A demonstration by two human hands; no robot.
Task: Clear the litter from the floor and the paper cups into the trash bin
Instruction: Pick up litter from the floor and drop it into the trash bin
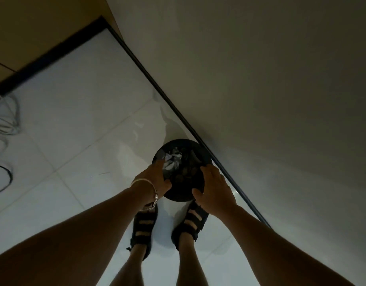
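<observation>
A round black trash bin (179, 144) stands on the white tiled floor against the wall's dark baseboard, seen from straight above. Crumpled white paper (173, 161) lies inside it, with brownish round shapes beside it that look like cups (183, 176). My left hand (154, 178), with a silver bangle on the wrist, grips the bin's left rim. My right hand (214, 189) clasps the near right rim, fingers spread over the edge. The room is dim.
My two feet in black strapped sandals (144, 228) stand just in front of the bin. A pale wall (270, 89) rises on the right. Loose cables (4, 120) lie on the floor at the far left, below a wooden cabinet (33, 27) with a black plinth.
</observation>
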